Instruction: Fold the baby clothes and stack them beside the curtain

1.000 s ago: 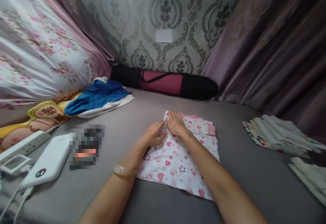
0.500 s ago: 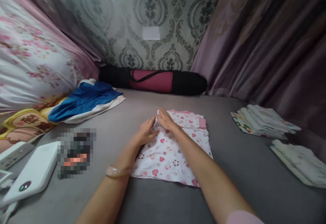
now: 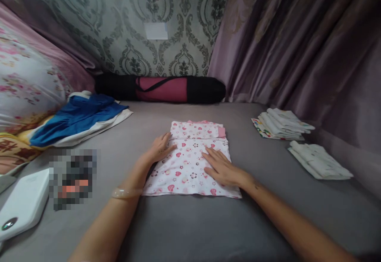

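Note:
A white child's top (image 3: 186, 168) printed with pink hearts and flowers lies on the grey bed sheet (image 3: 190, 230). Its far part is folded over in a band, with a pink cuff (image 3: 221, 132) at the right end. My left hand (image 3: 160, 147) rests at the top's left edge, fingers stretched out and touching the cloth. My right hand (image 3: 222, 167) lies flat on the right half of the top, fingers spread. Neither hand grips anything. A clear bracelet (image 3: 122, 192) is on my left wrist.
Folded clothes (image 3: 281, 124) form a stack at the right, with another folded garment (image 3: 320, 160) nearer. A black and maroon long bag (image 3: 162, 89) lies along the wall. Blue and white clothing (image 3: 80, 115), a white power bank (image 3: 25, 202) and a blurred-out item (image 3: 74, 178) are at left.
My right hand has moved from the top's far left corner back to its right half. My left hand stays at the left edge. The whole view has shifted rightward.

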`<state>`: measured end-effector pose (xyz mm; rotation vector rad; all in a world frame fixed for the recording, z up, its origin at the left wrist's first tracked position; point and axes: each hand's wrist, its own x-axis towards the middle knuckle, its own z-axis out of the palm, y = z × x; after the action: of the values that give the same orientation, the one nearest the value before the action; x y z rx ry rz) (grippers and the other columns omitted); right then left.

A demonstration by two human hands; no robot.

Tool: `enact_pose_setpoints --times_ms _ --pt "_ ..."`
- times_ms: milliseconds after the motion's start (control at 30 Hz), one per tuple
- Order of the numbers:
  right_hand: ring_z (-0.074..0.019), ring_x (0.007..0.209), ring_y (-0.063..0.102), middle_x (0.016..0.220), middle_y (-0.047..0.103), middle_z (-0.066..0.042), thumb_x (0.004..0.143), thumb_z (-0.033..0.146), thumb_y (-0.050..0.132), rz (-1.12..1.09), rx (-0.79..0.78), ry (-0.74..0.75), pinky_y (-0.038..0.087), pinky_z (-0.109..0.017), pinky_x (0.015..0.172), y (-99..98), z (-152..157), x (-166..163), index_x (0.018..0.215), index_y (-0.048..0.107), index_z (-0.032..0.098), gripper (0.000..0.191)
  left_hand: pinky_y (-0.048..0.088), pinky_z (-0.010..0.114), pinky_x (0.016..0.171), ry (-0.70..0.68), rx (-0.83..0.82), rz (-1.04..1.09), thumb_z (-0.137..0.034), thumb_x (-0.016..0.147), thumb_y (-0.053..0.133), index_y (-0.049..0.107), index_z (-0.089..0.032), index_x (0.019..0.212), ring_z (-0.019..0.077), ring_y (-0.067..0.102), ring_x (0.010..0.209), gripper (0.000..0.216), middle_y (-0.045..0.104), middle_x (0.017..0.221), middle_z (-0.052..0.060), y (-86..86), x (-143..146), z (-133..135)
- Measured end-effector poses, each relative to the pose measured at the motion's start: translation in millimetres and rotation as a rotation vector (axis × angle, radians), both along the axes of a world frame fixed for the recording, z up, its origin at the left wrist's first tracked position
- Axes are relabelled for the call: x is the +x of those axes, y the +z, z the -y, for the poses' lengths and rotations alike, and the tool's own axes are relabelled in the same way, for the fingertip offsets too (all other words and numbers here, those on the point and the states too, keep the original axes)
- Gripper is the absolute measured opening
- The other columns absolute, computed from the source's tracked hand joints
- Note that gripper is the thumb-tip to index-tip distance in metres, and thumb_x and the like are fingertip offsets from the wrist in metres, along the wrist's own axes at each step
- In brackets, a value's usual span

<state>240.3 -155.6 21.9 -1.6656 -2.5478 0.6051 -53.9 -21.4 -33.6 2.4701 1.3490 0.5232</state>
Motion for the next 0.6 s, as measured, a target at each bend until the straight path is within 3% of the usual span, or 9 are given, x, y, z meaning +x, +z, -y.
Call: enact_pose_setpoints --times_ms 167,267,467,600 --pt "-0.0213 0.144 0.013 0.156 0.019 -0.004 0.097 0.049 0.03 -0.037 -0.01 -0.001 0.012 -0.043 0.118 8.5 51 22 0.147 0.033 0.027 0.054 0.034 0.05 0.105 -0.037 -0.046 -0.054 -0.048 0.089 0.044 0.028 -0.011 0.142 0.0351 0.04 0.129 0.067 0.037 0.142 0.023 13.7 -5 14" --pt "-0.0204 0.143 0.016 0.156 0.022 -0.001 0.097 0.049 0.031 -0.044 -0.016 -0.008 0.015 -0.046 0.117 11.1 71 30 0.146 0.033 0.033 0.051 0.033 0.051 0.106 -0.077 -0.039 -0.078 -0.043 0.09 0.044 0.028 -0.02 0.143 0.0329 0.039 0.131 0.06 0.036 0.145 0.018 21.3 -13 32" --pt "-0.0217 0.138 0.033 0.148 0.039 -0.004 0.094 0.045 0.042 -0.083 0.078 -0.075 0.028 -0.047 0.114 5.5 96 49 0.138 0.046 0.032 0.046 0.041 0.041 0.104 -0.191 -0.078 -0.034 -0.042 0.094 0.041 0.04 -0.023 0.138 0.0274 0.046 0.127 0.048 0.037 0.146 0.015 33.6 -41 82" --pt "-0.0234 0.131 0.043 0.144 0.045 -0.006 0.093 0.043 0.045 -0.09 0.186 -0.131 0.04 -0.044 0.107 -4.7 105 62 0.131 0.055 0.031 0.041 0.046 0.035 0.099 -0.146 -0.145 0.004 -0.046 0.091 0.047 0.047 -0.028 0.135 0.0249 0.053 0.12 0.047 0.043 0.142 0.01 50.4 -59 119"
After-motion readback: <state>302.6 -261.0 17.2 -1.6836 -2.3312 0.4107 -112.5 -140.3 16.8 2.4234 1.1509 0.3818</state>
